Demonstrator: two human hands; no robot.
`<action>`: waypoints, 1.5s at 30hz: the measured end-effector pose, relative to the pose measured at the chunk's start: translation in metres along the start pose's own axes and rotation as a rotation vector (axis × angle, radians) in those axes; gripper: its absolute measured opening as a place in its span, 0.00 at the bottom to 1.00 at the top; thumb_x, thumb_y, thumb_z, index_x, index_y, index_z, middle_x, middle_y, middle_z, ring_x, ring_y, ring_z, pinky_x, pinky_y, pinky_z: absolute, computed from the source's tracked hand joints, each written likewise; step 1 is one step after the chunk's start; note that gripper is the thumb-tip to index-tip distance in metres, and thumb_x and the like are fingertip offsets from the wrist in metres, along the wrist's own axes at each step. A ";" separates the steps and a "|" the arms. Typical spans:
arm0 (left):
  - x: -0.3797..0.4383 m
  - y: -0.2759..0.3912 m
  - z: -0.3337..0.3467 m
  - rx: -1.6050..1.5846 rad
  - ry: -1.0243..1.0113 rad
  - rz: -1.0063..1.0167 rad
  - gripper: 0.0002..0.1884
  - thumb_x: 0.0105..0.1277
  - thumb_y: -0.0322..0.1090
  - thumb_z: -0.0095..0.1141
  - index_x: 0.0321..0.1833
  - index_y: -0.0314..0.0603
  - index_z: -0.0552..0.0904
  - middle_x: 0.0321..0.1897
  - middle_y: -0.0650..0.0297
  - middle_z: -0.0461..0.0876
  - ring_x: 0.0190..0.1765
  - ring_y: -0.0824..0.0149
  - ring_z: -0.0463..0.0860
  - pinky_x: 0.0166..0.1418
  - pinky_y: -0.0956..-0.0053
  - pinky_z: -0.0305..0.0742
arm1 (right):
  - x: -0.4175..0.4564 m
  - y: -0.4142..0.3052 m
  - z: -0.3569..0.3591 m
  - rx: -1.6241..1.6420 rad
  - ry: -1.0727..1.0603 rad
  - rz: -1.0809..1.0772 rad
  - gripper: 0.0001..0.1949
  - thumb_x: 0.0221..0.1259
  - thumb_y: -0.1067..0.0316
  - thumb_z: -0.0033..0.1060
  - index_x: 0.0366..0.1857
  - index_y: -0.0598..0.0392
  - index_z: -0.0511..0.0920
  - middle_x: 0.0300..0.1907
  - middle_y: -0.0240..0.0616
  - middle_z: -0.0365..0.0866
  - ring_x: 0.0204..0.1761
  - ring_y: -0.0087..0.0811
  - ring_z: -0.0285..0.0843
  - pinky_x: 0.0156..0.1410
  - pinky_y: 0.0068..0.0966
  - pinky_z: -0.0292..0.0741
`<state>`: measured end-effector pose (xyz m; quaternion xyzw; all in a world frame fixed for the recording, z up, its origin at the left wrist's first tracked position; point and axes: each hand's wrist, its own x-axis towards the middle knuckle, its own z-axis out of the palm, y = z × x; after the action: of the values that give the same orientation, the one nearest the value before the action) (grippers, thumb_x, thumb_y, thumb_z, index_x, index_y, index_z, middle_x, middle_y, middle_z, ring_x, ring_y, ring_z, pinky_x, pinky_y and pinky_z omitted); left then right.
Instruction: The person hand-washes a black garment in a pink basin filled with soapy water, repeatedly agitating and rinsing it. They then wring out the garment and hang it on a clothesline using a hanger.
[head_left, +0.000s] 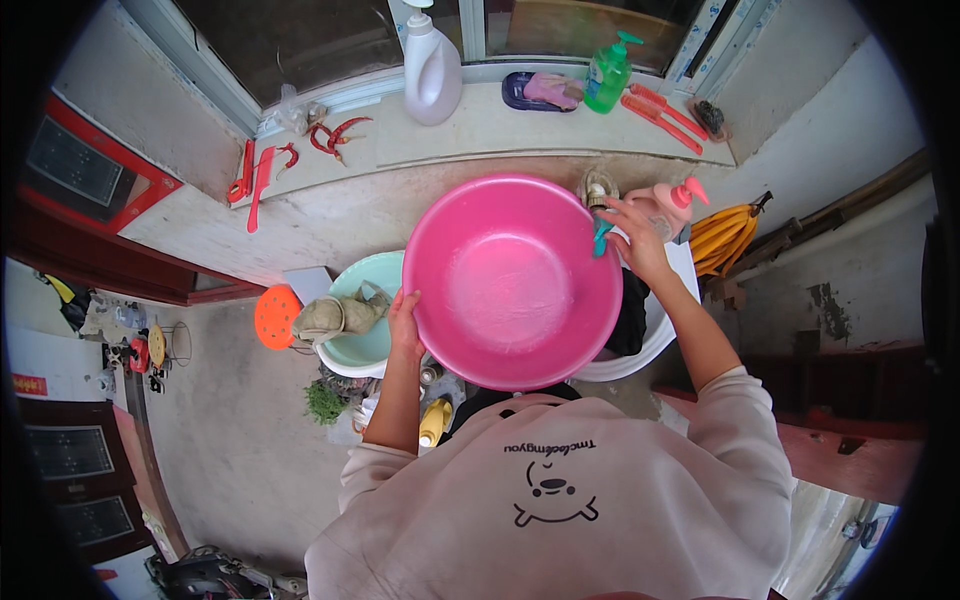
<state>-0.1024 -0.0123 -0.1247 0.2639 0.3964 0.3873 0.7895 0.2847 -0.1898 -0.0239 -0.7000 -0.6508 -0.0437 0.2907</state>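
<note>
A pink plastic basin (510, 289) is held in front of me, its inside wet and glossy. My left hand (407, 324) grips the left side of its rim. At the upper right of the basin, my right hand (637, 238) has thumb and fingers at the teal handle (601, 234) of a wall tap (597, 189). Beneath the basin on the right stands a white tub (679, 289) with dark cloth (631, 315) in it. To the left is a pale green basin (367, 274), and an olive cloth (341, 316) hangs over its edge.
On the window ledge (480, 131) stand a white jug (433, 71), a green pump bottle (607, 75) and red brushes (664, 116). A pink pump bottle (664, 202) sits behind my right hand. An orange stool (276, 316) and a yellow bottle (435, 421) are lower left.
</note>
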 end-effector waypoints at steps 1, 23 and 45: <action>0.000 -0.002 0.002 0.012 0.018 0.014 0.14 0.67 0.27 0.51 0.55 0.35 0.80 0.45 0.57 0.85 0.46 0.63 0.85 0.52 0.67 0.83 | -0.019 0.008 0.001 0.112 0.131 0.217 0.28 0.49 0.76 0.65 0.60 0.52 0.76 0.61 0.44 0.76 0.63 0.46 0.74 0.65 0.36 0.75; 0.007 -0.012 -0.011 0.170 0.042 0.168 0.10 0.69 0.27 0.54 0.50 0.36 0.83 0.41 0.61 0.86 0.40 0.69 0.85 0.45 0.75 0.80 | -0.227 0.042 -0.014 0.350 0.462 1.047 0.36 0.36 0.82 0.78 0.57 0.50 0.73 0.47 0.36 0.81 0.50 0.29 0.80 0.58 0.24 0.75; -0.033 -0.043 0.005 -0.019 0.095 0.176 0.03 0.71 0.27 0.54 0.44 0.40 0.77 0.36 0.61 0.84 0.36 0.72 0.81 0.41 0.75 0.79 | 0.050 -0.170 -0.275 0.433 0.476 0.215 0.33 0.49 0.76 0.59 0.65 0.69 0.69 0.56 0.44 0.80 0.56 0.31 0.80 0.65 0.25 0.74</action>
<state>-0.0937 -0.0641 -0.1389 0.2715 0.4049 0.4709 0.7353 0.2202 -0.2761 0.2850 -0.6568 -0.4813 -0.0360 0.5793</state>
